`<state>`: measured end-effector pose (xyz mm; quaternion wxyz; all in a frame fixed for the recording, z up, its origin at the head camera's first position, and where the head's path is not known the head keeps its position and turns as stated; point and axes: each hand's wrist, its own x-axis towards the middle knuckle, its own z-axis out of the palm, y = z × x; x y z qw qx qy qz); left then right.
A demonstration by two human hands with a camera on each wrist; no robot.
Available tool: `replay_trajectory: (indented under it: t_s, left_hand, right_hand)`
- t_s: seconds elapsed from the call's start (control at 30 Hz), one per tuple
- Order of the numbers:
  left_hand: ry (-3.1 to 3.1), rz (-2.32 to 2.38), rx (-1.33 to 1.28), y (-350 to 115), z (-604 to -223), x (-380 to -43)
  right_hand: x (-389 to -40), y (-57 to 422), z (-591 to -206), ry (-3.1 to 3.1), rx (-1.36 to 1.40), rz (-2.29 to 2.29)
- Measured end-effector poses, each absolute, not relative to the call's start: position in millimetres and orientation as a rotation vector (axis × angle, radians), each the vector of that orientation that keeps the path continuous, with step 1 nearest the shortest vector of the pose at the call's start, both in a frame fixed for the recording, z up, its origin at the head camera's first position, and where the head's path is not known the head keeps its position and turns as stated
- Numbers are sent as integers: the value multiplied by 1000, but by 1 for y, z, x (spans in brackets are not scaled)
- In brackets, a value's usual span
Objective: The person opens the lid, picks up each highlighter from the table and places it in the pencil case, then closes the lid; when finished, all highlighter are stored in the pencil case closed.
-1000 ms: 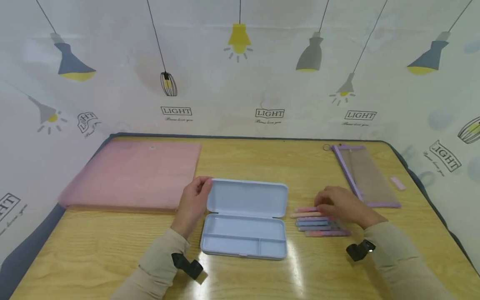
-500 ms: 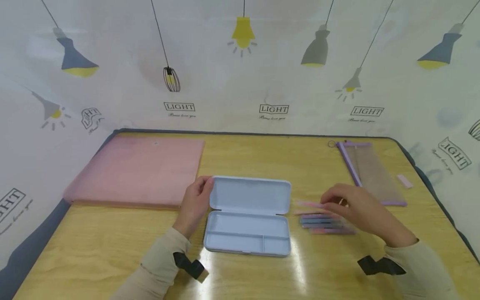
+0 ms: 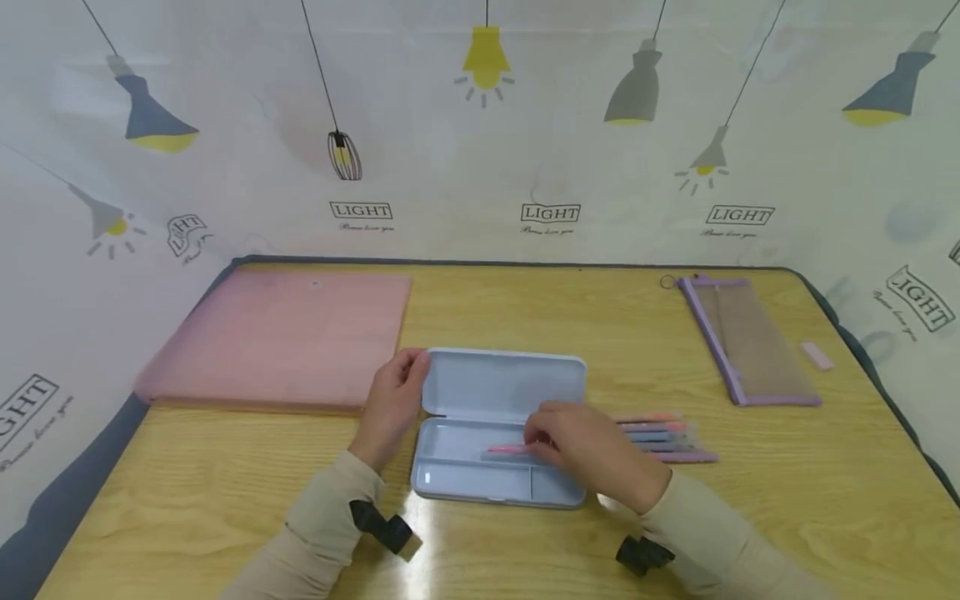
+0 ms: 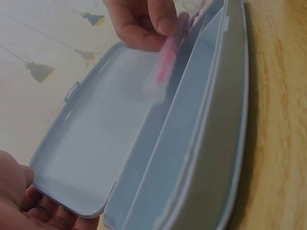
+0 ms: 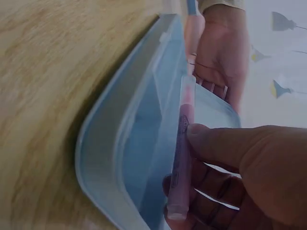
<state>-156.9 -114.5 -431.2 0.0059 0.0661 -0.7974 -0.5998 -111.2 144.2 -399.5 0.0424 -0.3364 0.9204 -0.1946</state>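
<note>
A light blue pencil case [image 3: 472,483] lies with its lid [image 3: 502,387] raised, showing a long compartment and two smaller ones. My left hand [image 3: 390,404] holds the lid's left edge, fingers behind it and thumb at the front, as the left wrist view [image 4: 45,211] also shows. Over the long compartment, my right hand [image 3: 585,446] pinches a pink highlighter [image 5: 182,153] with a clear cap between thumb and fingers. The highlighter lies nearly parallel to the case's length; whether it touches the bottom I cannot tell. Several pens [image 3: 660,436] lie right of the case, partly hidden by my right hand.
A pink folder [image 3: 277,342] lies at the left, close to my left hand. At the back right are a purple-edged mesh zip pouch [image 3: 757,342] and a small pink eraser-like block [image 3: 817,356]. A printed curtain surrounds the wooden table [image 3: 225,483].
My right hand has picked the pink highlighter off the row of pens and carried it left over the pencil case. My left hand stays on the lid.
</note>
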Motion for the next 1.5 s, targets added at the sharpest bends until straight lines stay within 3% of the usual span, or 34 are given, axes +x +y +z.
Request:
replay_trajectory:
  t_s: [0.8, 1.17, 1.5]
  left_hand:
    - [-2500, -1908, 208, -114, -433, -154]
    - [-2522, -1925, 218, -116, -429, -155]
    - [-2511, -1932, 196, -116, -428, -156]
  right_hand:
    - [-108, 140, -401, 2774, -977, -569]
    - [-119, 229, -365, 2926, -696, -570]
    - [-137, 317, -383, 2921, -581, -464]
